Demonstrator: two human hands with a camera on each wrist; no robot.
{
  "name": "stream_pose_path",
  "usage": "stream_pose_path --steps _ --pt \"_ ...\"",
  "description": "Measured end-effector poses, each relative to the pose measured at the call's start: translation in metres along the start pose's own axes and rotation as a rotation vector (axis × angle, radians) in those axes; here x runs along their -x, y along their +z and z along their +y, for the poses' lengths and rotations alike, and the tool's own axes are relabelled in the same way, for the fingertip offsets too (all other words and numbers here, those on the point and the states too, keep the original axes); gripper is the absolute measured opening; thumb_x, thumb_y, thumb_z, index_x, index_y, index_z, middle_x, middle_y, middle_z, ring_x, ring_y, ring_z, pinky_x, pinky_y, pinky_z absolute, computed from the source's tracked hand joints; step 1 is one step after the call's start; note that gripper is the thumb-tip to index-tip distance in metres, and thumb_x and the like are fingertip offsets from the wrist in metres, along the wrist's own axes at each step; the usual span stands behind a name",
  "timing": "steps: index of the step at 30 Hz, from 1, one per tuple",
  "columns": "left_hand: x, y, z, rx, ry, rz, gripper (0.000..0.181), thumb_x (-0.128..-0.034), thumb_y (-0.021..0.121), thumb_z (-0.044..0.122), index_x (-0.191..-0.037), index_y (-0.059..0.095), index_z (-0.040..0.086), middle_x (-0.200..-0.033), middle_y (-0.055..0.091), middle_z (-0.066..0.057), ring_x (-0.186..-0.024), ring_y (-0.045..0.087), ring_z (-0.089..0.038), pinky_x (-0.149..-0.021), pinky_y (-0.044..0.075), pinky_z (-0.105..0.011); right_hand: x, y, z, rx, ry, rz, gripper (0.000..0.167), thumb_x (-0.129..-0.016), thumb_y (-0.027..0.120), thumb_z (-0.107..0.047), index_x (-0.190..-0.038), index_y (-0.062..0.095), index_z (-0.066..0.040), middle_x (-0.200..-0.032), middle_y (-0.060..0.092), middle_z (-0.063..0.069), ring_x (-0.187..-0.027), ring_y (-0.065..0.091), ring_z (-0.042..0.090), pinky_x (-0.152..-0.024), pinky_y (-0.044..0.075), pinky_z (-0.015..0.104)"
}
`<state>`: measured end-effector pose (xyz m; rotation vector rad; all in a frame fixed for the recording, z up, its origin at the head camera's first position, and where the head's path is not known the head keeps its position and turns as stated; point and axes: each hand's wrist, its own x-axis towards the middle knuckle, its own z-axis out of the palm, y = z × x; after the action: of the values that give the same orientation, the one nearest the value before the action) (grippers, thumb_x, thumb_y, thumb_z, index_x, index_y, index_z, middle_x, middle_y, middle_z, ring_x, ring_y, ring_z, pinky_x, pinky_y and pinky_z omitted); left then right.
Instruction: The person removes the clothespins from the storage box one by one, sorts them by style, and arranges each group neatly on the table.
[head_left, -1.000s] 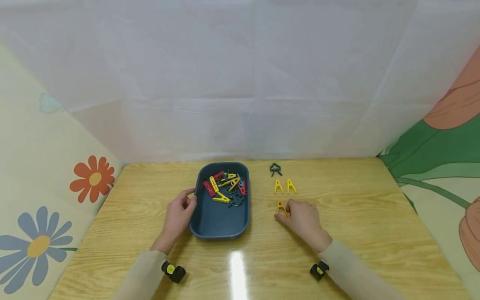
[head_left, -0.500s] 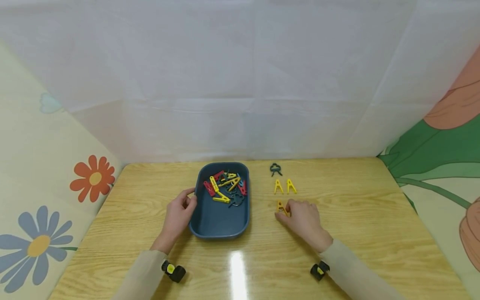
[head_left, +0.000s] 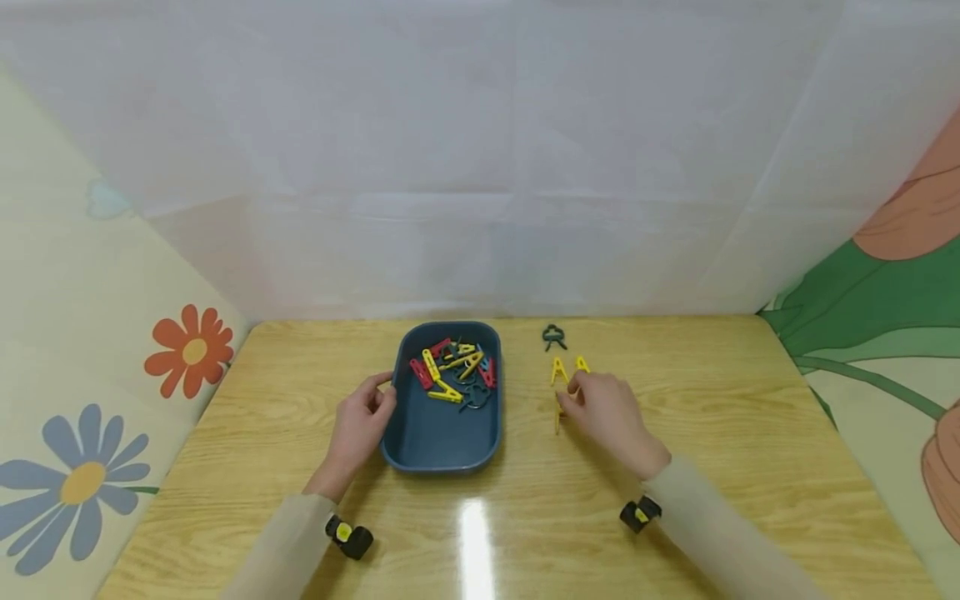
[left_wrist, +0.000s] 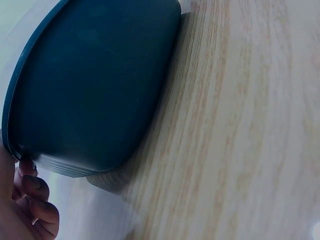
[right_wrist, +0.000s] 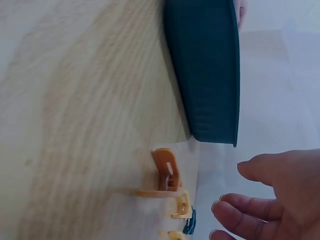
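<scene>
On the right half of the table (head_left: 712,400), your right hand (head_left: 609,417) is over an orange clip (right_wrist: 162,159), which it partly covers from above. Its thumb and fingers stand apart, and the right wrist view shows a gap between them and the clip; how the clip rests is hard to tell. Just beyond it are two yellow clips (head_left: 558,372), side by side, the right one partly hidden by your hand, and farther off a dark clip (head_left: 554,337). To the left sits the tub (head_left: 438,442), your left hand (head_left: 358,423) gripping its left rim with curled fingers. In the far part of the tub lies a mixed pile (head_left: 454,372) of red, yellow, blue and dark clips. Behind the table rises a white sheet (head_left: 450,167).
</scene>
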<state>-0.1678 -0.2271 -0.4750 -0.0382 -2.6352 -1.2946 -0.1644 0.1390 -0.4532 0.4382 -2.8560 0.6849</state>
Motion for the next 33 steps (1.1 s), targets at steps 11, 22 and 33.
stream_pose_path --steps 11,22,33 --pt "0.001 -0.001 -0.001 0.002 0.001 -0.002 0.031 -0.1027 0.061 0.008 -0.13 0.067 -0.004 -0.073 0.056 -0.005 -0.061 0.047 -0.01 -0.058 0.039 -0.023 -0.029 -0.003 -0.022 0.036 -0.038 -0.047 0.022 -0.097 0.075 -0.029 -0.096 0.073 -0.006 -0.073 0.068 0.001 -0.06 0.059 0.014 -0.056 0.048 0.033" --pt "0.001 -0.001 -0.001 -0.011 0.001 -0.002 0.031 -0.1028 0.061 0.009 -0.131 0.066 -0.004 -0.074 0.055 -0.005 -0.061 0.047 -0.01 -0.058 0.039 -0.024 -0.06 -0.001 -0.05 0.033 -0.069 -0.085 0.022 -0.098 0.074 -0.029 -0.104 0.073 -0.008 -0.083 0.07 0.003 -0.072 0.064 0.019 -0.066 0.052 0.037" --pt "0.002 -0.002 0.001 -0.015 -0.008 -0.009 0.032 -0.1039 0.06 0.011 -0.132 0.066 -0.003 -0.074 0.056 -0.005 -0.061 0.047 -0.01 -0.058 0.039 -0.024 -0.08 0.011 -0.075 0.003 -0.197 -0.171 0.021 -0.098 0.075 -0.023 -0.11 0.074 -0.006 -0.092 0.073 0.005 -0.082 0.065 0.019 -0.076 0.053 0.038"
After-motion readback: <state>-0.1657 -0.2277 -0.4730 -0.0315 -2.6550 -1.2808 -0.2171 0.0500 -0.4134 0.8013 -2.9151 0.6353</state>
